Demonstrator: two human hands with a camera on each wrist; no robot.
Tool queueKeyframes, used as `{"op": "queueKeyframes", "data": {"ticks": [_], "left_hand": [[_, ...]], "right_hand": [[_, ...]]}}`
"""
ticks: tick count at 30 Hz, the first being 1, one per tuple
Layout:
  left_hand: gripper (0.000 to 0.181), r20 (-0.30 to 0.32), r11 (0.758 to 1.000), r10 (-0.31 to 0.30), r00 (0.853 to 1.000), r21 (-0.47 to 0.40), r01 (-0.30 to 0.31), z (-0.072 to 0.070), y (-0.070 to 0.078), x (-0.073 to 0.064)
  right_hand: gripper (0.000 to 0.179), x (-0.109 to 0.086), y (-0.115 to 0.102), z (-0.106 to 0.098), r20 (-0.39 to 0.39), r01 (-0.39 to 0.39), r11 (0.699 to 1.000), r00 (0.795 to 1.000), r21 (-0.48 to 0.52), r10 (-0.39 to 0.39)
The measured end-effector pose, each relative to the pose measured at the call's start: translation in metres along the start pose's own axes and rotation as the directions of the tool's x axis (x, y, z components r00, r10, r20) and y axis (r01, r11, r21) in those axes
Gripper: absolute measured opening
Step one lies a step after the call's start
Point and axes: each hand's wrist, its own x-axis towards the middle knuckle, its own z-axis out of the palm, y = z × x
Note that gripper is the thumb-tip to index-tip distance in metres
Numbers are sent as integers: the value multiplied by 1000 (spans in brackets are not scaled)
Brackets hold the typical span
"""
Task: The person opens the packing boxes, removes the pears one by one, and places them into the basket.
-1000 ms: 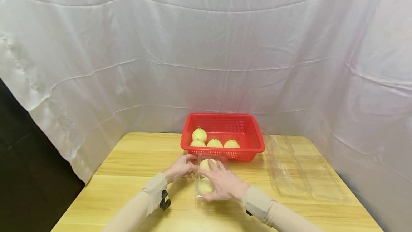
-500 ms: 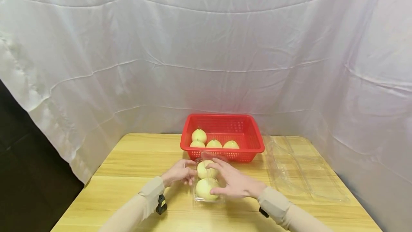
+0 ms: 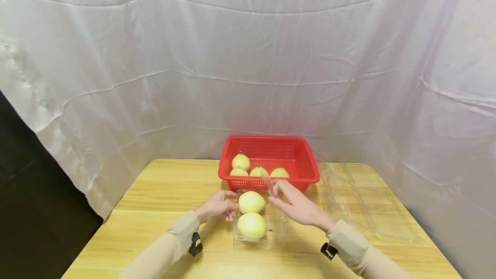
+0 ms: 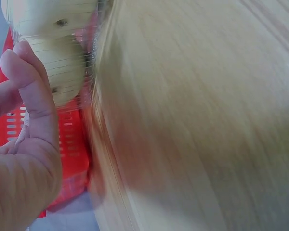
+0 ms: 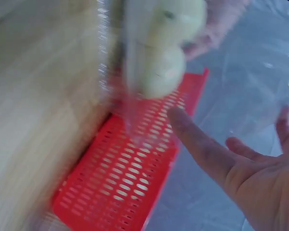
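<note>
Two pale yellow pears, a far one (image 3: 252, 202) and a near one (image 3: 252, 225), lie in a clear plastic clamshell box (image 3: 253, 241) on the table. My left hand (image 3: 216, 206) is at the box's left side, its fingertips right at the ridged wall in the left wrist view. On the right my right hand (image 3: 296, 203) is beside the raised clear lid (image 3: 267, 184), with thumb and fingers spread apart. The right wrist view shows that hand's extended fingers (image 5: 207, 151) near the lid, which is blurred.
Behind the box stands a red perforated basket (image 3: 269, 181) with several pears (image 3: 240, 161) along its left and front. Clear plastic boxes (image 3: 364, 201) lie on the right of the wooden table (image 3: 155, 197). A pale curtain (image 3: 248, 76) hangs around the back and sides.
My right hand has moved from over the pears to the right, and the lid has swung up to that side, uncovering both pears. My left hand stays by the box's left side.
</note>
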Motion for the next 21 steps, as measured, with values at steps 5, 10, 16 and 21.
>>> {"op": "queueKeyframes", "data": {"ticks": [5, 10, 16, 21], "left_hand": [[61, 4, 1000, -2, 1000, -3, 2, 0, 0, -1], [61, 0, 1000, -2, 1000, 1, 2, 0, 0, -1], [60, -10, 1000, -2, 1000, 13, 3, -1, 0, -1], [58, -5, 1000, 3, 1000, 14, -3, -1, 0, -1]], "right_hand": [[20, 0, 2, -20, 19, -90, 996, 996, -24, 90], [50, -6, 11, -40, 83, -147, 986, 985, -78, 154], [20, -15, 22, -59, 192, -211, 975, 956, -74, 221], [15, -20, 29, -70, 297, -260, 964, 918, -50, 263]]}}
